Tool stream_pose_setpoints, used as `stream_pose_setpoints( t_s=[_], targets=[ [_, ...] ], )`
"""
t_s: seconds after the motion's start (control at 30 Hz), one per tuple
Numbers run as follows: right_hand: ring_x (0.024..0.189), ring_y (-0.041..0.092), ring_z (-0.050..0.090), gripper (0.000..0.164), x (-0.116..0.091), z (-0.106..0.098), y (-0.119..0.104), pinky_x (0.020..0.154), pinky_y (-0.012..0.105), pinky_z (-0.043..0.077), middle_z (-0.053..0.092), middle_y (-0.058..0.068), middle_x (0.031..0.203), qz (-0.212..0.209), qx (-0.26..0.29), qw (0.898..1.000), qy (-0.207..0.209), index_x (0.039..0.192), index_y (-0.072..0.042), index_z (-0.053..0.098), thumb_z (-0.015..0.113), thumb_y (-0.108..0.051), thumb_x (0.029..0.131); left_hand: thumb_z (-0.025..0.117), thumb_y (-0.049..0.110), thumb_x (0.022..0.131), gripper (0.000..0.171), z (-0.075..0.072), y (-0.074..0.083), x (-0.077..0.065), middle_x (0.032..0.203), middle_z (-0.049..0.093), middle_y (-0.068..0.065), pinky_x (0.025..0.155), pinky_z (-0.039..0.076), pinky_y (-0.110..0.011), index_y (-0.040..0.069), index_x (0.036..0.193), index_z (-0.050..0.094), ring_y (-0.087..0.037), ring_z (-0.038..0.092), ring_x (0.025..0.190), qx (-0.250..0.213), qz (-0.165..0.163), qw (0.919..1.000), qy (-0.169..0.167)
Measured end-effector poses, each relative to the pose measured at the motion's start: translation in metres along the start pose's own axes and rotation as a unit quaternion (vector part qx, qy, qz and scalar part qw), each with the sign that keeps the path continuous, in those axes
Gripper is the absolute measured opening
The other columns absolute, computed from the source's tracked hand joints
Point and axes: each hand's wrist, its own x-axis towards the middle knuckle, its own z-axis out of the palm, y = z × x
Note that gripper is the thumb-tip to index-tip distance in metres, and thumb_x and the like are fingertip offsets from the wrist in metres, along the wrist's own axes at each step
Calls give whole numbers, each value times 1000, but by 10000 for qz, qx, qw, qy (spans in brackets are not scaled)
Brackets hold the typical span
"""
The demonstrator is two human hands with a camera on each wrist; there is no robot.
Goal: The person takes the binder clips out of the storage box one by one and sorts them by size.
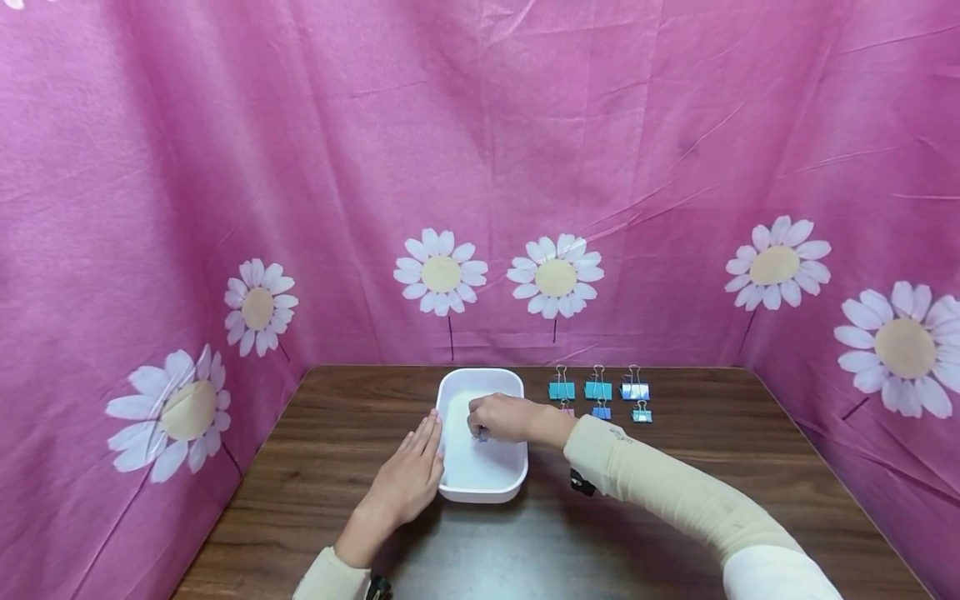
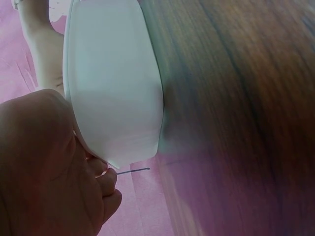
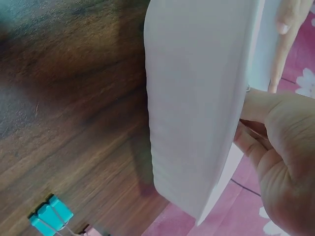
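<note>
A white rectangular tub [image 1: 483, 495] stands on the wooden table. My left hand [image 1: 407, 473] lies along its left side with straight fingers, fingertips at the rim. Over the inside of the tub, my right hand [image 1: 501, 417] reaches in from the right with curled fingers, pinching a small binder clip [image 1: 482, 435] that is mostly hidden beneath them. The right wrist view shows the thumb and fingers going behind the tub wall [image 3: 197, 98]. To the right of the tub are two rows of binder clips; the back row has teal clips [image 1: 561, 391] and a shiny silver-blue clip [image 1: 634, 391].
In the front row lie a smaller pink clip [image 1: 567, 412], partly behind my right wrist, a blue clip [image 1: 601, 412] and a light teal clip [image 1: 641, 415]. A pink cloth [image 1: 480, 167] with printed daisies hangs around the table [image 1: 337, 417] at the back and sides.
</note>
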Motion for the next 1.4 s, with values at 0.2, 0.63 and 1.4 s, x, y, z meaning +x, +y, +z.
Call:
stream_pose_setpoints(
  t_s=[0.2,0.63,1.4],
  targets=[
    [89,11,73,15,-6,-6,3,82,17,61,74,1,98,82,120,9998,168,100,-13,85,75,-2,97,40,21,114,56,-1,0,-1,174,29,-21,132,33,-50,-8,162,35,-34,33,161,-13,-1,10000,-57],
    [88,9,70,11,-15,-23,7,80,16,60,75,1,100,82,435,9975,551,102,-11,84,74,-6,100,39,21,115,56,-1,0,0,175,27,-20,133,31,-50,-7,163,34,-33,30,163,-28,-67,9999,-128],
    [83,7,64,11,-56,-45,11,71,17,57,70,1,99,343,636,9913,1097,96,-11,80,74,-2,98,37,22,114,57,-1,-1,1,175,27,-21,133,31,-50,-7,163,33,-33,30,163,-28,-34,10000,-80]
  ],
)
